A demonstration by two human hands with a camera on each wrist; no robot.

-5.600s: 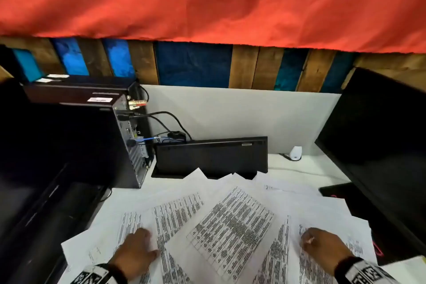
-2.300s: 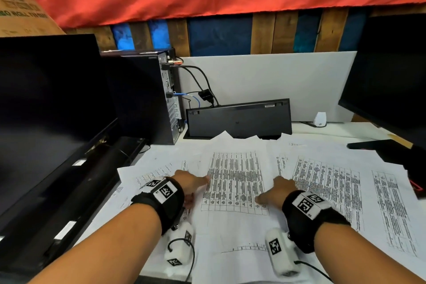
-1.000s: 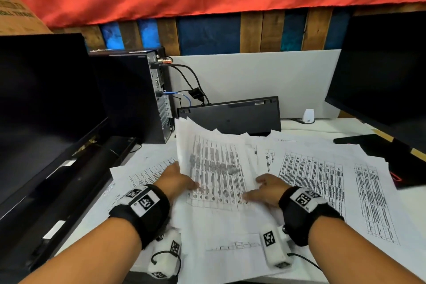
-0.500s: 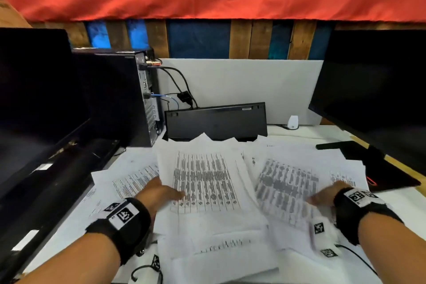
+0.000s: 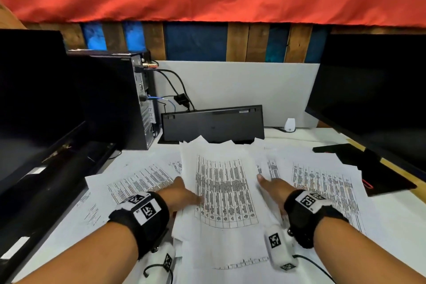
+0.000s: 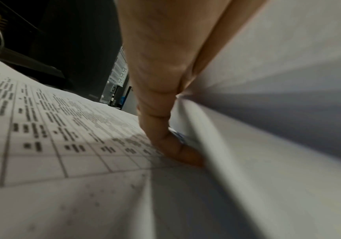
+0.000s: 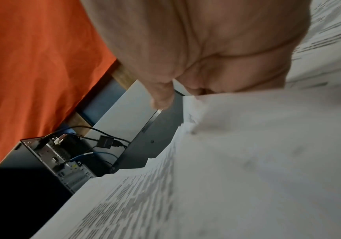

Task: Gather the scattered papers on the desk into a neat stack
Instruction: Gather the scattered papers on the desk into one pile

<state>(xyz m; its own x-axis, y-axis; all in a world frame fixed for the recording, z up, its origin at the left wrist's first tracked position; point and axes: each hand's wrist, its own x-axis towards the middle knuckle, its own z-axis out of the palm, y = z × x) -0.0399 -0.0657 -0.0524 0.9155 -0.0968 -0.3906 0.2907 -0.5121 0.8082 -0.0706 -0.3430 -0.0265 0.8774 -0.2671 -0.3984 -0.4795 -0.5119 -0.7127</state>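
Centre pile of papers (image 5: 224, 191) sits on the table (image 5: 391, 219) between both hands, long axis running away from the person; left hand (image 5: 182, 195) grips its left edge, right hand (image 5: 273, 188) lies flat at its right edge, loose sheets (image 5: 327, 182) spread both sides.

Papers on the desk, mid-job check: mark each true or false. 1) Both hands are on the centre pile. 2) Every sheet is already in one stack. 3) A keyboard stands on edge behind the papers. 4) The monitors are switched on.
1) True: the left hand and the right hand flank the centre pile.
2) False: loose sheets still lie spread to both sides.
3) True: the keyboard leans against the white panel.
4) False: both monitors are dark.
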